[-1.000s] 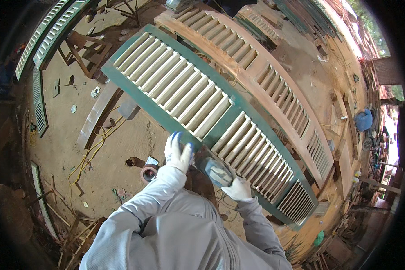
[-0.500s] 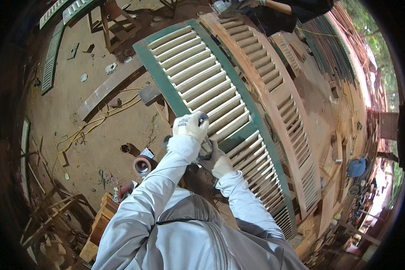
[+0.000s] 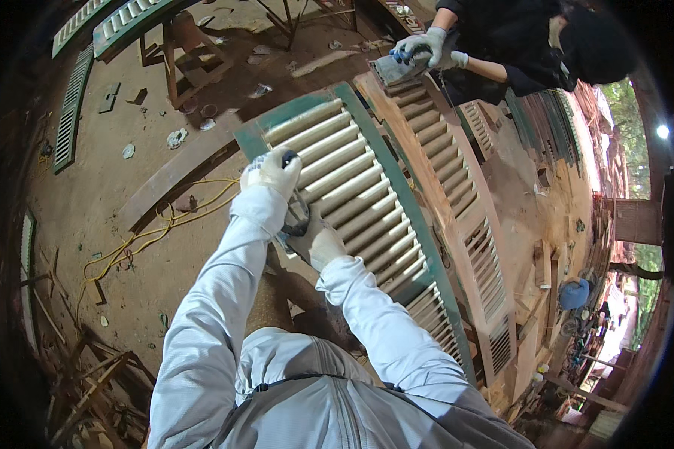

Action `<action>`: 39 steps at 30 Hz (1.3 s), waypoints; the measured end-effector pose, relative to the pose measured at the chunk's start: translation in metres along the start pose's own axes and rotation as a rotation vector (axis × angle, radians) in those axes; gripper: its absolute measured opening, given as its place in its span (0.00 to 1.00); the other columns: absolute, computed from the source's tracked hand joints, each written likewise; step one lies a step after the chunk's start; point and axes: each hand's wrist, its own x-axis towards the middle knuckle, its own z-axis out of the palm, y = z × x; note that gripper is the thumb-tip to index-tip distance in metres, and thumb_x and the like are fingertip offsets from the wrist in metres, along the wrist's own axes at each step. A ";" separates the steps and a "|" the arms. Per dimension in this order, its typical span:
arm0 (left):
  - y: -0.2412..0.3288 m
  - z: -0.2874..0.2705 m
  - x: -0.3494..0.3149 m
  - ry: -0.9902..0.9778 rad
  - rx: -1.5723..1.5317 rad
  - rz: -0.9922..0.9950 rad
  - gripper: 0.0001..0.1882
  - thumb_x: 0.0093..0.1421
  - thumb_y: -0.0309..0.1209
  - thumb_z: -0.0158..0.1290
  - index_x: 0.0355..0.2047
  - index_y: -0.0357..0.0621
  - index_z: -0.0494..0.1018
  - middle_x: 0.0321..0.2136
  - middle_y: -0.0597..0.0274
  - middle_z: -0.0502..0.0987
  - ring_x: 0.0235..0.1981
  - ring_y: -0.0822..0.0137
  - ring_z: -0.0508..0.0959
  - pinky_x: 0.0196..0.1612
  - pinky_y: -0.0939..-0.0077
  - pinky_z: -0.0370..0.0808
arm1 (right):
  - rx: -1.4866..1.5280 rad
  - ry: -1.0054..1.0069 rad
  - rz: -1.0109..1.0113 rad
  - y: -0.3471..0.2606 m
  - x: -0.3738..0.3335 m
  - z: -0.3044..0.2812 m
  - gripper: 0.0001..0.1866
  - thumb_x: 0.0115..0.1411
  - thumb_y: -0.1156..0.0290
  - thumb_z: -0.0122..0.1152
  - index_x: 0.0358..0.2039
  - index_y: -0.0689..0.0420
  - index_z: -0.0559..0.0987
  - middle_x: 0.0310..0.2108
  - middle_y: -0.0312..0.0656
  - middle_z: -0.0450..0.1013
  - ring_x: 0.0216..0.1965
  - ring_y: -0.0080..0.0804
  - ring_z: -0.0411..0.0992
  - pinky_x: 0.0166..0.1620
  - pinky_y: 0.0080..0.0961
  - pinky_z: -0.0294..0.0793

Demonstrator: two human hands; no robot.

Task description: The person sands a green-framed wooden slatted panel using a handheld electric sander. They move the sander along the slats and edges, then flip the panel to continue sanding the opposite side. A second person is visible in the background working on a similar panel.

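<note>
A long louvered shutter (image 3: 367, 127) with a green frame and pale slats lies in front of me. At its left edge, both my gloved hands hold a dark hand-held power tool (image 3: 298, 213), mostly hidden by the gloves. My left hand (image 3: 272, 173), in a white glove with dark fingertips, is closed over its far end. Nearer to me, my right hand (image 3: 320, 241) grips its rear part. The tool's underside and its exact contact with the frame are hidden.
A bare wooden louvered shutter (image 3: 457, 179) lies to the right. Beyond it, a co-worker in dark clothes holds a grey power tool (image 3: 398, 69) at its far end. On the left are a yellow cord (image 3: 138, 243), a long board (image 3: 176, 168) and a wooden trestle (image 3: 191, 56).
Both my hands and the tool have moved left and farther away along the green frame. My view has shifted, and more of the co-worker shows.
</note>
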 end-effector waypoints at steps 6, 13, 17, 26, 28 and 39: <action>-0.019 -0.060 0.118 0.000 0.070 -0.019 0.20 0.61 0.48 0.52 0.49 0.61 0.82 0.46 0.56 0.84 0.51 0.53 0.82 0.55 0.60 0.77 | 0.109 0.013 -0.067 -0.078 0.106 0.006 0.42 0.53 0.46 0.71 0.58 0.61 0.65 0.47 0.63 0.78 0.51 0.61 0.77 0.52 0.46 0.76; -0.032 -0.086 0.184 0.024 0.163 -0.062 0.21 0.61 0.50 0.54 0.52 0.64 0.81 0.49 0.62 0.83 0.53 0.55 0.81 0.57 0.60 0.76 | 0.104 0.009 -0.026 -0.135 0.157 0.000 0.40 0.54 0.47 0.70 0.57 0.63 0.67 0.50 0.66 0.76 0.55 0.59 0.75 0.55 0.45 0.75; -0.020 -0.064 0.142 0.017 0.151 -0.001 0.21 0.61 0.50 0.54 0.51 0.62 0.81 0.49 0.59 0.83 0.52 0.54 0.81 0.56 0.60 0.76 | 0.150 0.050 -0.043 -0.094 0.119 0.002 0.40 0.54 0.49 0.71 0.57 0.63 0.67 0.47 0.65 0.77 0.52 0.60 0.76 0.52 0.45 0.76; 0.014 0.037 -0.071 -0.040 0.035 0.079 0.17 0.62 0.45 0.53 0.42 0.50 0.82 0.38 0.52 0.84 0.43 0.49 0.83 0.49 0.57 0.78 | 0.247 0.056 -0.070 0.071 -0.063 0.016 0.39 0.55 0.46 0.71 0.60 0.54 0.67 0.46 0.61 0.79 0.51 0.61 0.76 0.49 0.48 0.76; 0.024 0.058 -0.119 -0.059 0.046 0.135 0.15 0.63 0.43 0.53 0.38 0.47 0.82 0.34 0.50 0.84 0.40 0.49 0.83 0.48 0.56 0.77 | 0.243 0.047 -0.051 0.097 -0.111 0.009 0.39 0.56 0.49 0.70 0.62 0.53 0.66 0.46 0.60 0.79 0.50 0.60 0.77 0.48 0.47 0.77; 0.032 0.085 -0.186 -0.001 -0.087 0.238 0.15 0.63 0.43 0.53 0.35 0.45 0.80 0.31 0.49 0.82 0.37 0.48 0.82 0.44 0.54 0.76 | 0.135 0.001 -0.005 0.137 -0.162 0.009 0.41 0.57 0.53 0.70 0.65 0.56 0.62 0.47 0.58 0.79 0.49 0.57 0.78 0.48 0.43 0.78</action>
